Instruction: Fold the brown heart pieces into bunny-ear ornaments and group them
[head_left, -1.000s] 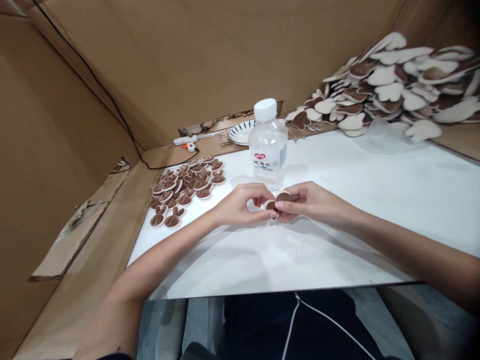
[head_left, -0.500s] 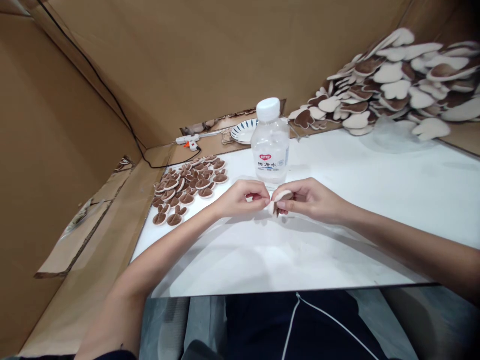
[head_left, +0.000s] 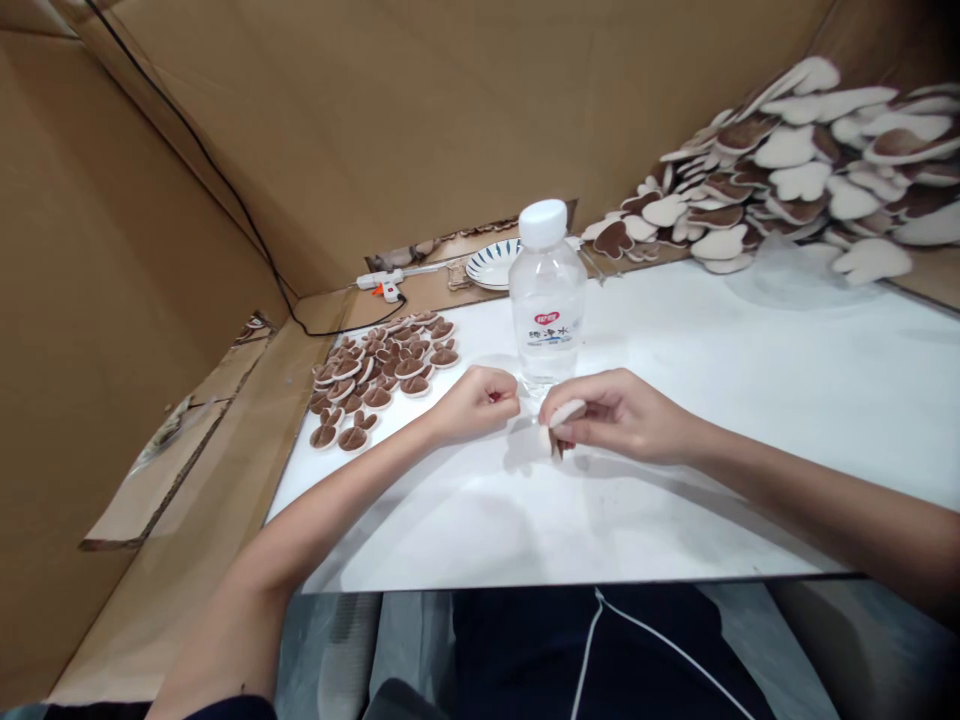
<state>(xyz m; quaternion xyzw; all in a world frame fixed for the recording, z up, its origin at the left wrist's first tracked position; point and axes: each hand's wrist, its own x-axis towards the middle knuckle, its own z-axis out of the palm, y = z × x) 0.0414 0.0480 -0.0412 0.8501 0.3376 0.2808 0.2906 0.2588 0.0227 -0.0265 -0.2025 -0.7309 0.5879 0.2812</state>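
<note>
In the middle of the white table, my right hand [head_left: 626, 415] is closed on a small brown-and-cream felt piece [head_left: 568, 412]. The piece looks folded or bent, and the fingers hide part of it. My left hand [head_left: 480, 403] is a short way to its left, thumb and fingertips pinched together. Whatever those fingertips may hold is too small to make out. The two hands do not touch. Just behind them stands a clear water bottle [head_left: 547, 290] with a white cap.
Several bunny-shaped brown felt pieces [head_left: 375, 375] lie at the table's left. At the back right rises a heap of larger felt shapes [head_left: 787, 180] beside a clear plastic bag [head_left: 791, 268]. A glue gun [head_left: 386, 283] and a striped plate [head_left: 491, 265] sit behind.
My hands have come apart: the left has drawn away leftward from the felt piece, while the right still holds it, slightly lower. The whole view has shifted a little.
</note>
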